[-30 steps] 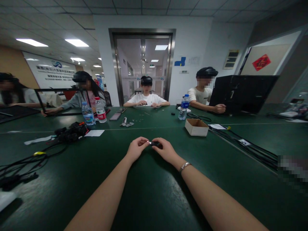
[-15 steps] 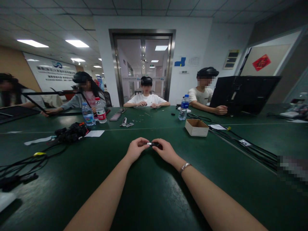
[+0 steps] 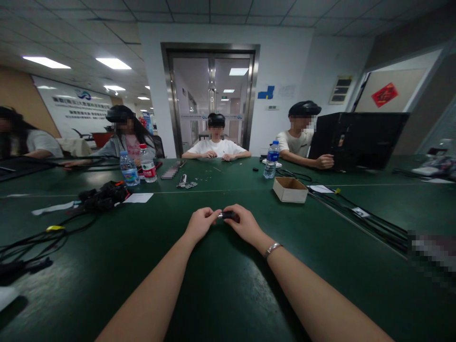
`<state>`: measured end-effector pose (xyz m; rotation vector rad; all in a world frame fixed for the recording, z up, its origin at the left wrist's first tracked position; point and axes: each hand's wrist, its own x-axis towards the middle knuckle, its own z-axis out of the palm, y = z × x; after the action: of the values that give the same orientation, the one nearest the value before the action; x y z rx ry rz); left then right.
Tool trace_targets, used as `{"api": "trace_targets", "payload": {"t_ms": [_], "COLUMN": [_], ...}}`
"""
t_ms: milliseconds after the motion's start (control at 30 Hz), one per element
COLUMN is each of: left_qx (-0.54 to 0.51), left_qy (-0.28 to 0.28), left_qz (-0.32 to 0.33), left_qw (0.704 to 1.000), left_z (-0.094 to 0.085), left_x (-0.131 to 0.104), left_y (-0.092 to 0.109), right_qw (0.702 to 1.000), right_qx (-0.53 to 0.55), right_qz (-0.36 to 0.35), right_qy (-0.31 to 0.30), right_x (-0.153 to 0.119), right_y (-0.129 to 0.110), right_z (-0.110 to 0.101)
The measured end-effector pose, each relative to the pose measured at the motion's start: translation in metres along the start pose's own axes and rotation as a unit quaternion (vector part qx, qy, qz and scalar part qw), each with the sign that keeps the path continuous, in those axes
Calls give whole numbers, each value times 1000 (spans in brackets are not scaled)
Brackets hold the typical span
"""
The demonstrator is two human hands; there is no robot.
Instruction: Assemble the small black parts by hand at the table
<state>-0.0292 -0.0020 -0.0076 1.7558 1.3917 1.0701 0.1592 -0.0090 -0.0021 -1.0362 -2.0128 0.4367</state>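
Green table [image 3: 221, 285], metal-framed glass doors [image 3: 212, 73], white wall [image 3: 288, 59], bright ceiling lights [image 3: 113, 63]

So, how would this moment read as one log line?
small black-and-silver object: held; left hand: at silver end; right hand: on black end; beyond: open box

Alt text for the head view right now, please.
The left hand and right hand hold a small black and silver object over a green table. Beyond are an open box, three bottles and, seated opposite, a person in white.

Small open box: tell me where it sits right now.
In the head view, the small open box stands right of centre on the green table, beyond the right hand and just nearer than a blue-capped bottle.
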Motion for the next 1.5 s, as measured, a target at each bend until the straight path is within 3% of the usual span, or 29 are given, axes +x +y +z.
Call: {"api": "trace_targets", "payload": {"t_ms": [267,467,700,933,1167,1333,1500], "left_qx": [-91,-107,20,-69,35,-16,-18], "left_qy": [-5,8,10,-22,-14,-33,-28], "left_qz": [67,52,23,65,16,48,36], "left_qw": [994,993,999,995,999,998,999], "left_z": [-1,-1,2,2,0,1,1], "left_x": [1,1,2,2,-1,-1,-2], "left_y": [1,0,-6,-4,1,0,2], "right_qw": [999,999,999,999,999,999,999], "right_qx": [3,4,-4,-5,0,-2,0], "right_qz": [30,36,44,42,44,47,47], "right_qy": [-13,-20,-19,-12,-19,-16,-13], "right_x": [1,2,2,3,2,2,2], "right_y": [0,3,-2,0,2,0,0], "right_z": [0,1,0,1,1,0,0]}}
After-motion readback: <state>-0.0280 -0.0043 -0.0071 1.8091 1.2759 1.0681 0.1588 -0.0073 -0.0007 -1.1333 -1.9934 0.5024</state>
